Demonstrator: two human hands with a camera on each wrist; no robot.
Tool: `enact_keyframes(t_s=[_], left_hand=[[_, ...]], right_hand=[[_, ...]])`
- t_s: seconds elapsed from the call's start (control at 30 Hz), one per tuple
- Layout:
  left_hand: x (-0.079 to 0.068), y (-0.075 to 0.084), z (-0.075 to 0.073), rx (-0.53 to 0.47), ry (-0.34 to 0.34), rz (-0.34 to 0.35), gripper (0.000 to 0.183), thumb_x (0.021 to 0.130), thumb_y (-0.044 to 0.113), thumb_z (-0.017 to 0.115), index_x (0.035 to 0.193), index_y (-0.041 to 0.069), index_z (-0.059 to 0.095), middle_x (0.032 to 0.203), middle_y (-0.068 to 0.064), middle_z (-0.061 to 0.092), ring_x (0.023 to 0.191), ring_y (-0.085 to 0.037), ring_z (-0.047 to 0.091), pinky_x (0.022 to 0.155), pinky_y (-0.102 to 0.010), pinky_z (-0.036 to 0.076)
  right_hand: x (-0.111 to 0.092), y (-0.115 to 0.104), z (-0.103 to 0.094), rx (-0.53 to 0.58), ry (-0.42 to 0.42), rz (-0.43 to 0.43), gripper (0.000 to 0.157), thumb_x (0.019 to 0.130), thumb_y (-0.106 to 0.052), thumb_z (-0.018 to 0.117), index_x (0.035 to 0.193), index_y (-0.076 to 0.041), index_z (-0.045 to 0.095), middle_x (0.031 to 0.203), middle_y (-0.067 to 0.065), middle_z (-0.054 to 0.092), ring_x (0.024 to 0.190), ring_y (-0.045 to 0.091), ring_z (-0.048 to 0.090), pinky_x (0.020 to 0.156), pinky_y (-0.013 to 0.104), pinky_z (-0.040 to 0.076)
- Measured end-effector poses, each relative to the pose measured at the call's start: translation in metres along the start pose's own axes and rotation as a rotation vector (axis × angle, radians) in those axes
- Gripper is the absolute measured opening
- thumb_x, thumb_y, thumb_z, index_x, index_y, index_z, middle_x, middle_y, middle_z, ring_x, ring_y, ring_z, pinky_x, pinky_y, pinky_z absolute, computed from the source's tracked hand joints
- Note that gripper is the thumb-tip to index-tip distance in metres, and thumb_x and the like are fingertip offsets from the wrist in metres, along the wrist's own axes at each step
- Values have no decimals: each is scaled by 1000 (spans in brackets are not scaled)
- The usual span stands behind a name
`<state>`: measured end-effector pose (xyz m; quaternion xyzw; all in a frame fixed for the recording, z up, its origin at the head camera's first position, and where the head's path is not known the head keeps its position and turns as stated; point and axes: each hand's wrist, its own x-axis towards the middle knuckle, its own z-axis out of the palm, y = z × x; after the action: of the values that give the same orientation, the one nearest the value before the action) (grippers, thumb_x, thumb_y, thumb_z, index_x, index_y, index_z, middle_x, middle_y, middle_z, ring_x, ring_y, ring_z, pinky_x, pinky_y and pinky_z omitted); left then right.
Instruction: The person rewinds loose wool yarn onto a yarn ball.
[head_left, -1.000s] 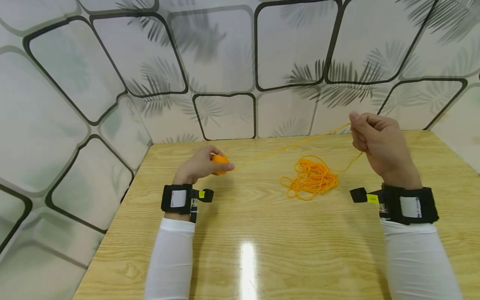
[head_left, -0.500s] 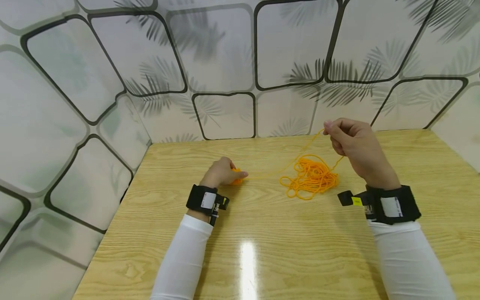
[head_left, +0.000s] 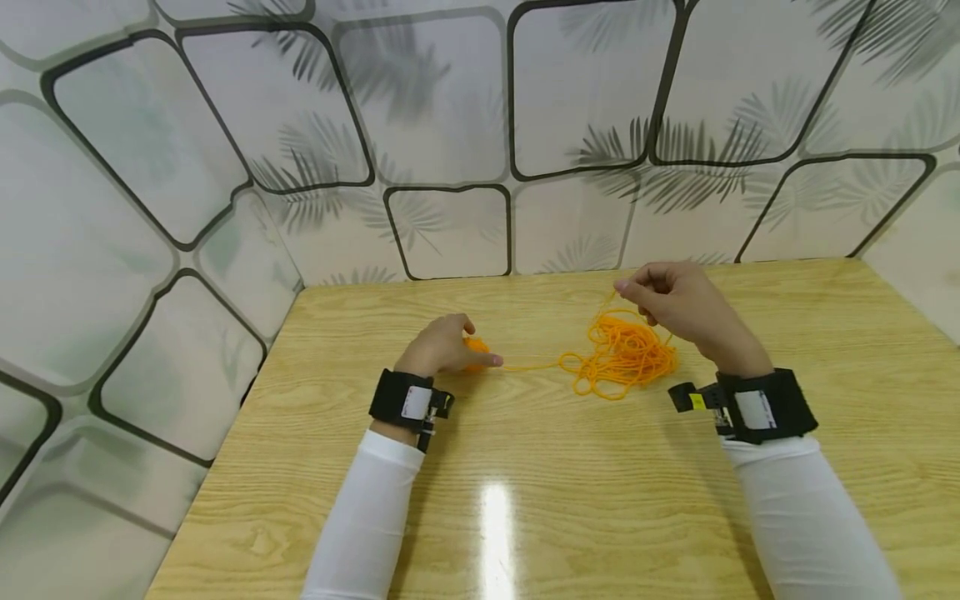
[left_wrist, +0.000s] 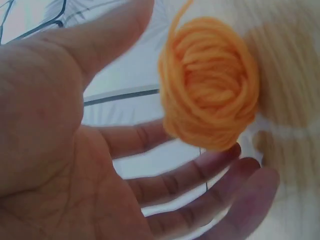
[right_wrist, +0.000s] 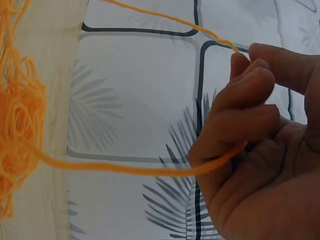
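Note:
A small wound ball of orange yarn (left_wrist: 210, 85) sits on the table at my left hand (head_left: 442, 346). In the left wrist view the fingers lie loosely bent behind and beneath the ball, and the thumb stands apart from it. One strand runs from the ball toward a loose, tangled heap of the same yarn (head_left: 630, 354). Over the heap's far side, my right hand (head_left: 675, 304) pinches the yarn strand (right_wrist: 175, 20) between thumb and forefinger. In the right wrist view another length (right_wrist: 125, 170) passes from the heap into the curled lower fingers.
The wooden table (head_left: 480, 450) reaches back to a patterned wall (head_left: 450, 100) with leaf prints. A second wall stands along the left. Both wrists wear black straps (head_left: 772, 406) with small cameras, over white sleeves.
My right hand has come left and lower, toward the heap, and the strand has gone slack. The left hand shifted right with the ball, then its fingers loosened a little around it.

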<state>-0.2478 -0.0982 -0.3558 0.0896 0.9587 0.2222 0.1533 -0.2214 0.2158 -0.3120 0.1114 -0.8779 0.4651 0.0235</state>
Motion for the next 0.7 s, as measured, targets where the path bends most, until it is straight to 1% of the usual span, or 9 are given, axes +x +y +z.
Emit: enact_keyframes(t_s=[0.1,0.17,0.23,0.37,0.47,0.53,0.63,0.7], left_hand=[[1,-1,-1,3,-15,38,70,70,44,76,125,8,51,120,-8,52,101,-21,50,83,-34,43],[1,-1,0,16,-20,39,65,70,38,77,123,9,53,117,-8,54,99,-21,50,82,-33,43],[2,-1,0,30,-19,37,61,71,35,77,121,8,55,117,-8,54,99,-21,50,82,-33,43],[2,-1,1,38,-10,23,60,72,33,77,122,8,55,118,-8,55,100,-21,50,83,-33,43],[1,-1,1,45,-10,13,61,72,34,77,122,8,54,116,-8,55,100,-21,51,82,-34,43],[1,-1,1,50,-11,13,61,72,34,77,122,8,54,116,-8,55,99,-21,51,82,-34,43],[1,2,1,50,-19,40,60,73,34,75,122,7,54,116,-8,55,98,-20,50,81,-32,43],[0,5,1,39,-24,84,58,74,35,75,121,8,55,116,-7,55,98,-19,51,81,-31,44]], right_hand=[[4,10,3,-100,-68,7,41,86,-49,56,93,-9,61,76,16,54,67,28,49,54,32,41],[7,16,6,-150,-120,3,40,87,-48,57,93,-8,62,76,15,55,68,28,52,54,33,43],[9,21,8,-198,-170,-4,38,88,-45,57,93,-7,62,76,14,57,67,27,53,54,33,43],[10,25,12,-274,-231,-7,33,88,-38,60,94,-5,62,76,10,58,65,21,52,54,32,43],[10,24,14,-347,-250,-13,30,88,-33,61,94,-5,62,79,6,58,65,19,51,55,33,43],[9,22,17,-421,-245,-17,30,87,-32,61,95,-4,62,82,7,59,67,20,52,59,35,44],[6,14,25,-549,-217,-49,37,87,-33,61,104,-1,60,96,15,61,82,28,56,72,41,46],[4,7,35,-594,-196,-101,42,86,-34,62,112,-2,57,107,17,59,95,32,55,81,44,44]])
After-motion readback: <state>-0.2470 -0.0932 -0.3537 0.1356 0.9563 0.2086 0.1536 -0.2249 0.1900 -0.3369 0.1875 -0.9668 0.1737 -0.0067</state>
